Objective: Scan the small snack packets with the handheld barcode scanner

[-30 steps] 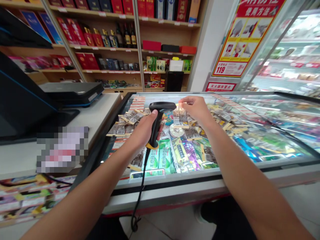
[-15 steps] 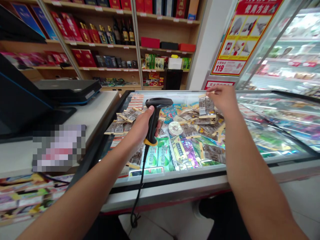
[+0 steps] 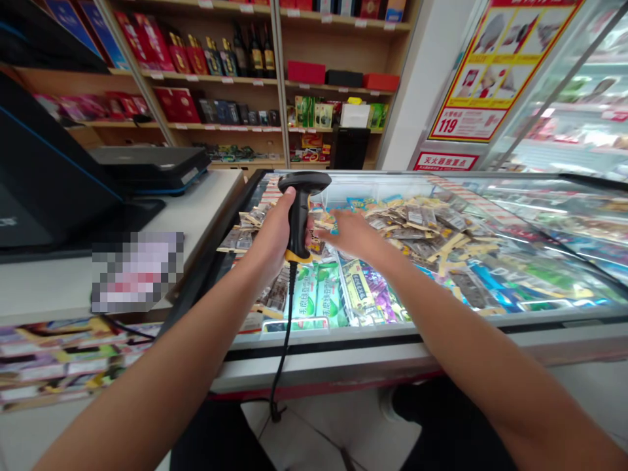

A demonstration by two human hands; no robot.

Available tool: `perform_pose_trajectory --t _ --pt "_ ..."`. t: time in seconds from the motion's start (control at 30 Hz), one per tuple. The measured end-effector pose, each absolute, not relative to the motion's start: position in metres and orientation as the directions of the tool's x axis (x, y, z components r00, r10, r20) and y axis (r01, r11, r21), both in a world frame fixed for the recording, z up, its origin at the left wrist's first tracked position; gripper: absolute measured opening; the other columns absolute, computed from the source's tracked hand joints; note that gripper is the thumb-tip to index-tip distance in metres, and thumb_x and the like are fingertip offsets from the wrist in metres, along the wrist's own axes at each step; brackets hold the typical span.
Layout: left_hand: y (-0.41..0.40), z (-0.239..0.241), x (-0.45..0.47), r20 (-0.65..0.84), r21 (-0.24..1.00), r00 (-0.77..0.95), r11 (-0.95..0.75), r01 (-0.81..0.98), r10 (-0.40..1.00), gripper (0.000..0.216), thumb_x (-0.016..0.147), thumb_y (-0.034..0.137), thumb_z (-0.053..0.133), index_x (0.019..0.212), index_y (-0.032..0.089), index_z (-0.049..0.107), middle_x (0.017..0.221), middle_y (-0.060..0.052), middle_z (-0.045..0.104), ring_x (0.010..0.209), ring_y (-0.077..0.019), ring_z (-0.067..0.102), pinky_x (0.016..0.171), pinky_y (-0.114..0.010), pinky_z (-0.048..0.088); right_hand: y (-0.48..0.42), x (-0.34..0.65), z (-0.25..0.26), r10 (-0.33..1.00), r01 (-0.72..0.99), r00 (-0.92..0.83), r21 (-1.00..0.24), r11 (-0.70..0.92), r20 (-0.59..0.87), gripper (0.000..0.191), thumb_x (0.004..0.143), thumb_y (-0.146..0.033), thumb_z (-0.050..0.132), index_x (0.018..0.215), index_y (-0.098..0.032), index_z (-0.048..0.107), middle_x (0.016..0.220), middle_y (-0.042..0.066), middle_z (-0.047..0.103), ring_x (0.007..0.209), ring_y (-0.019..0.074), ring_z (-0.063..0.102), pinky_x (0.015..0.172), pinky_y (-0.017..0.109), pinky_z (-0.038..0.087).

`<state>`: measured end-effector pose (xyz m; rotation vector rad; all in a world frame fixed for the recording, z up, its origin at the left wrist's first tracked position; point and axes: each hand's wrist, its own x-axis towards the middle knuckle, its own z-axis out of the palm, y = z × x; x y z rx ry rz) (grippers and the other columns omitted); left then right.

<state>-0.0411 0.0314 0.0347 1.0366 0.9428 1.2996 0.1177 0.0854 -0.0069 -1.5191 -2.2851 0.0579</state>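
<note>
The left hand [image 3: 279,226] grips the scanner [image 3: 297,222] above the freezer [image 3: 353,362]; the right hand [image 3: 350,230] is beside it (whether pinching anything, I cannot tell). Work looks partway: 2 heaps of packets, the large heap [image 3: 424,217] toward the far edge, the small heap [image 3: 239,238] by the left edge.

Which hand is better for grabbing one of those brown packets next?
Probably the right hand: it's near the brown packets, though whether it's holding anything is unclear. The left hand is wrapped around the barcode scanner, so it's busy.
</note>
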Motion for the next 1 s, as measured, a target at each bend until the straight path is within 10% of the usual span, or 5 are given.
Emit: perform_pose_trajectory --t 0.2,0.43,0.63,1.0 --pt "0.034 0.033 -0.042 -0.003 0.954 0.066 0.023 -0.3 0.998 0.042 0.097 0.054 0.04 0.087 0.018 0.059 0.053 0.001 0.056 0.035 -0.0116 0.049 0.036 -0.022 0.036 0.097 0.111 -0.02 0.939 0.798 -0.319 -0.499 0.338 0.126 0.053 0.077 -0.032 0.079 0.122 -0.014 0.058 0.122 0.017 0.065 0.111 0.0304 0.062 0.091 0.038 0.048" --pt "0.034 0.028 -0.043 0.03 0.951 0.048 -0.014 -0.31 0.998 0.04 0.096 0.054 0.042 0.081 0.019 0.054 0.057 0.002 0.057 0.036 -0.0104 0.049 0.036 -0.021 0.036 0.099 0.133 -0.001 0.979 0.171 -0.202 -0.984 0.044 0.009 0.023 0.079 -0.007 0.053 0.096 -0.022 0.055 0.063 -0.004 0.055 0.052 0.0125 0.051 0.047 0.023 0.037" --pt "0.03 0.027 -0.039 0.031 0.946 0.138 0.016 -0.325 0.99 0.041 0.097 0.054 0.041 0.085 0.017 0.056 0.058 0.001 0.056 0.038 -0.0101 0.049 0.037 -0.02 0.036 0.104 0.155 0.023 0.958 -0.452 -0.266 -0.864 -0.222 -0.107 0.012 0.085 -0.013 0.049 0.087 -0.024 0.047 0.063 -0.004 0.055 0.044 0.0105 0.047 0.042 0.02 0.034" --pt "0.023 0.025 -0.033 0.04 0.952 0.37 0.076 -0.295 0.928 0.05 0.101 0.05 0.029 0.076 0.016 0.056 0.055 -0.001 0.053 0.035 -0.0094 0.046 0.037 -0.02 0.031 0.1 0.167 0.033 0.954 -0.529 -0.258 -0.805 -0.269 -0.15 0.02 0.076 -0.007 0.053 0.086 -0.025 0.047 0.063 -0.004 0.055 0.048 0.012 0.048 0.044 0.021 0.035"
